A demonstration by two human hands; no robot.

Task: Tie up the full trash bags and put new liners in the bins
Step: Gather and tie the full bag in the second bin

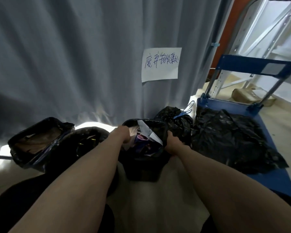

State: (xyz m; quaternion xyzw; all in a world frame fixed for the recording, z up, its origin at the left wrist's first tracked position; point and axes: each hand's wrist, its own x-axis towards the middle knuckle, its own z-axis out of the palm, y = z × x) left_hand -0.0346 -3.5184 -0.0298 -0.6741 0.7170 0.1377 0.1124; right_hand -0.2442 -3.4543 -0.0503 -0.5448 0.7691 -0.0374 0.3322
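One sheet of white paper point(160, 64) is stuck to the grey curtain point(74, 56) in front of me, above the black bags. It carries a single line of handwritten Chinese characters in dark ink. I read them as 废弃物收集, with one more mark at the end that I cannot make out for sure. The strokes are loose and the view is soft, so the middle characters are a best reading. A grey rectangular plate point(274, 68) sits on the blue crossbar point(242, 63) of the cart at my right; I can read nothing on it.
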